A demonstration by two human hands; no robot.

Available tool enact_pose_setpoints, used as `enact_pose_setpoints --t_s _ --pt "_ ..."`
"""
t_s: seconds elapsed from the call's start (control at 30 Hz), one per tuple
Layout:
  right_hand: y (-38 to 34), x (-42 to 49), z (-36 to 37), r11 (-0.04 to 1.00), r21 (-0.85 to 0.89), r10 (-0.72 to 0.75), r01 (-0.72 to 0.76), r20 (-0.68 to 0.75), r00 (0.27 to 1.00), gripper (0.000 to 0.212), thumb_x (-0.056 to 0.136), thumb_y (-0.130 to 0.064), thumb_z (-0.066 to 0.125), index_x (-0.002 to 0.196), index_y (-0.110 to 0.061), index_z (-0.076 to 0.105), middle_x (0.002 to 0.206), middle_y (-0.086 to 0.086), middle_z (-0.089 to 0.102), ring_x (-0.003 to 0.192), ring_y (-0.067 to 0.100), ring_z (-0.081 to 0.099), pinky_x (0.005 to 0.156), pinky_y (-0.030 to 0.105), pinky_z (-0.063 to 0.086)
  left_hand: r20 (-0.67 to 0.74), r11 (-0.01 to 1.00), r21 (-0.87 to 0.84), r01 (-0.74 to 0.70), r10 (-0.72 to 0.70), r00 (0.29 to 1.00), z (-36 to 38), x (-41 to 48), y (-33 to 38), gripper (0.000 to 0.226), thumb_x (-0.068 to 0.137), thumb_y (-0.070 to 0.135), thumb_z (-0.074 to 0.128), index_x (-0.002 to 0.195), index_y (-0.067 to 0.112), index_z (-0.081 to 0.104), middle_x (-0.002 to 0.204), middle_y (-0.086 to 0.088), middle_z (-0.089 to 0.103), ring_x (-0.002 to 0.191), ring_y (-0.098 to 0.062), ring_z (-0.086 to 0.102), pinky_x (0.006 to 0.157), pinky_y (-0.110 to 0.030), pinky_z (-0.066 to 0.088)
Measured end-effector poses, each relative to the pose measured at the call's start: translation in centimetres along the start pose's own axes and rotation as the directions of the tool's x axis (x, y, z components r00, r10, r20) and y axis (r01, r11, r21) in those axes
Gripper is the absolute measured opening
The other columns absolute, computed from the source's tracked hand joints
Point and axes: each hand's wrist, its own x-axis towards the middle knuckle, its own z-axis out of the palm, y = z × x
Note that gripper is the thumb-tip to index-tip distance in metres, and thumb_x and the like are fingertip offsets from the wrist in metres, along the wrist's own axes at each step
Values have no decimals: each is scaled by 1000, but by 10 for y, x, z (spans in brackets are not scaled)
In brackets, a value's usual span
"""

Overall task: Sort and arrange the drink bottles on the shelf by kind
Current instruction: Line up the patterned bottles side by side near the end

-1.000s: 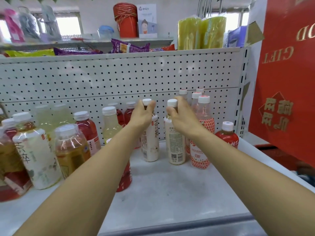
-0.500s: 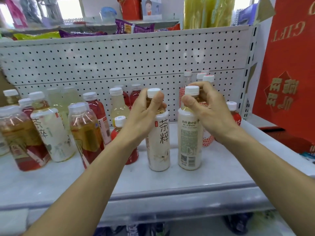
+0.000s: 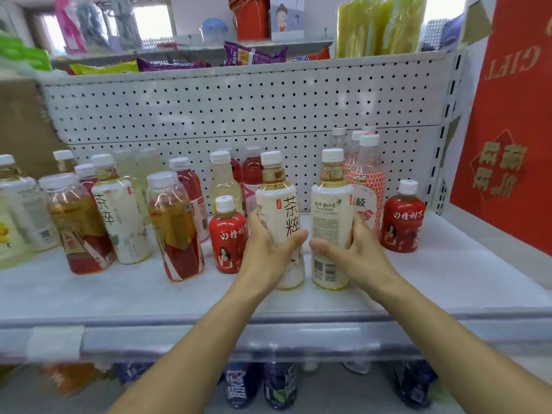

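**Now that your hands have slid from caps to bodies, two teas stand paired**

Your left hand (image 3: pixel 265 252) grips the left tea bottle (image 3: pixel 280 204) at mid-body, fingers (image 3: pixel 295 238) curled round it. Your right hand (image 3: pixel 357 253) grips the right tea bottle (image 3: pixel 331 204) likewise. Both bottles stand upright, just apart, near the front of the shelf (image 3: pixel 448 282), with white labels, amber necks and white caps. This pair looks matched. A third bottle (image 3: pixel 119 216) like them stands well to the left.

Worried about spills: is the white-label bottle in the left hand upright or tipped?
Upright. The left hand grips the white-label bottle, whose cap points straight up and whose base appears to rest on the shelf.
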Motion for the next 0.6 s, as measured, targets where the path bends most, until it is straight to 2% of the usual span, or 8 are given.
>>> enact_pose_setpoints --t_s 0.07,0.17,0.23,0.3,0.37,0.5,0.6 --pt "-2 0 2 1000 18 -9 9 -35 999 63 80 -31 80 133 -25 46 119 -10 66 109 6 64 98 44 53 -57 998 -49 24 -27 998 0 -2 4 60 85 35 76 126 24 32 115 9 60 103 -8 62 85 -30 52" --pt "-8 -6 4 999 45 -12 15 -68 998 57 81 -38 77 130 -27 47 114 -10 66 103 8 65 91 42 55 -104 991 -130 30 -43 994 -10 -13 9 65 82 44 77 130 22 39 115 9 62 102 -7 63 86 -34 54" --pt "-15 -13 5 998 56 -35 40 -80 996 56 82 -41 75 129 -28 48 112 -10 65 100 7 65 84 34 56 -108 983 -181 38 -58 992 -19 -24 13 68 79 48 76 133 28 42 117 10 63 106 -8 63 88 -35 54" --pt "-21 -22 9 996 58 -57 62 -81 995 58 82 -41 74 131 -29 47 111 -12 65 97 3 65 76 24 53 -110 973 -223 59 -85 990 -29 -38 15 58 82 44 73 131 33 44 116 11 64 105 -8 64 83 -31 55" --pt "-27 -31 16 996 45 -73 76 -65 995 60 81 -43 75 132 -31 46 111 -14 64 95 -1 64 72 19 49 -110 967 -244 71 -100 989 -38 -52 15 57 84 43 72 134 33 46 117 12 66 105 -8 66 81 -31 56" --pt "-44 -48 40 995 23 -101 102 -23 995 58 80 -44 76 129 -33 46 111 -15 63 93 -2 64 72 19 52 -142 961 -264 79 -120 983 -62 -75 13 58 82 41 73 134 31 47 115 11 67 101 -8 68 78 -29 57" --pt "-56 -62 66 994 32 -104 104 3 995 55 80 -41 77 126 -32 48 108 -15 65 91 -4 65 72 22 55 -148 955 -285 88 -135 980 -89 -92 9 58 80 43 74 131 29 50 116 7 70 100 -11 70 79 -33 59"
